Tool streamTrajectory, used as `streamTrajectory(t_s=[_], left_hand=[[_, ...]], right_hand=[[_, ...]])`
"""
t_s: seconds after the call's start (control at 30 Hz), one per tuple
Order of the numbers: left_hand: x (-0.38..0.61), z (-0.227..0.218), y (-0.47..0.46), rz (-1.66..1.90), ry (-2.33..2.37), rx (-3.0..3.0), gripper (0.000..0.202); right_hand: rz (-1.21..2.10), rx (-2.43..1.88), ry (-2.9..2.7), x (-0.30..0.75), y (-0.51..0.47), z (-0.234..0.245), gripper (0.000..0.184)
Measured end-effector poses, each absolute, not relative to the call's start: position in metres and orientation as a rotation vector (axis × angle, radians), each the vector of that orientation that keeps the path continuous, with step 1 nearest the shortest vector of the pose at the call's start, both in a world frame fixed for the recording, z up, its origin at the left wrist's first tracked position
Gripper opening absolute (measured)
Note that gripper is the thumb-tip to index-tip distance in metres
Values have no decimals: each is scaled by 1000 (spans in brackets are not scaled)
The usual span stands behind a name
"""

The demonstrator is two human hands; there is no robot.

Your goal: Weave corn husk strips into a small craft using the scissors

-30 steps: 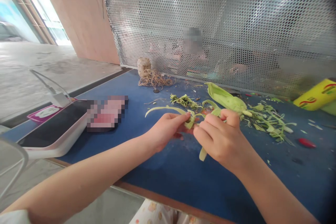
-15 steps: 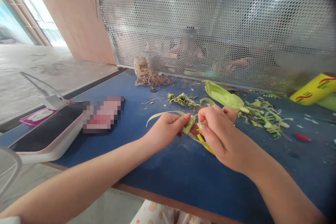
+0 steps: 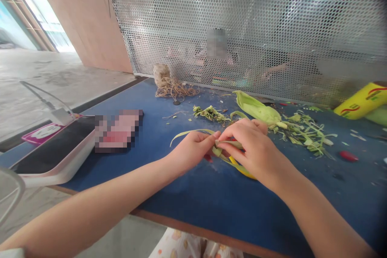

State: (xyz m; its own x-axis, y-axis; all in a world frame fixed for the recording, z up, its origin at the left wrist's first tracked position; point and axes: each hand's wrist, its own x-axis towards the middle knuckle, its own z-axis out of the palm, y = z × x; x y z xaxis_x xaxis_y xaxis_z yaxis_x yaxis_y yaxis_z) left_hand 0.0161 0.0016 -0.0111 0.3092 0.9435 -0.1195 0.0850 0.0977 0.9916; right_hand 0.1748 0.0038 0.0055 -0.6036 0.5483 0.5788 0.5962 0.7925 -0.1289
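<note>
Above the middle of the blue table, my left hand (image 3: 192,147) pinches a folded pale green leaf strip (image 3: 189,132) between thumb and fingers. One long end of it curves out to the left behind that hand. Close against it, my right hand (image 3: 254,145) is closed on another part of the strip, thumb and forefinger meeting at the fold. Below the right hand, a curved yellow thing (image 3: 248,173) shows partly, with the rest hidden. A small knotted clump of green strips (image 3: 210,113) lies just beyond my hands, and a green corn husk (image 3: 258,109) is behind the right hand.
Shredded green strips (image 3: 308,133) and a small red piece (image 3: 348,156) lie to the right, near a yellow wrapped roll (image 3: 361,100). Tangled brown twine (image 3: 175,88) sits at the back. A dark-topped white device (image 3: 57,143) stands left. Perforated metal sheet (image 3: 187,16) closes the far side.
My right hand has moved slightly left, its thumb and forefinger now pinching at my left fingertips. The left hand stays almost where it was, still on the strip.
</note>
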Motion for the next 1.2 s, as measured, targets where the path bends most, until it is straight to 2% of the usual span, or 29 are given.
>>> streamTrajectory(t_s=[0.33,0.57,0.87,0.97,1.07,1.2], left_hand=[[17,-9,0,854,1026,1096,36],[15,-7,2,819,984,1059,33],[12,-6,1,786,914,1050,26],[13,-7,0,783,906,1047,23],[15,-7,-1,807,959,1104,25],[16,-6,-1,796,987,1155,26]], right_hand=[[-287,-772,-2437,174,-4,7,11],[-459,-731,-2595,176,-10,12,22],[-215,-878,-2440,174,-4,8,16],[-290,-876,-2444,175,-3,9,12],[-365,-787,-2542,176,-6,10,17],[-314,-737,-2621,175,-8,10,21]])
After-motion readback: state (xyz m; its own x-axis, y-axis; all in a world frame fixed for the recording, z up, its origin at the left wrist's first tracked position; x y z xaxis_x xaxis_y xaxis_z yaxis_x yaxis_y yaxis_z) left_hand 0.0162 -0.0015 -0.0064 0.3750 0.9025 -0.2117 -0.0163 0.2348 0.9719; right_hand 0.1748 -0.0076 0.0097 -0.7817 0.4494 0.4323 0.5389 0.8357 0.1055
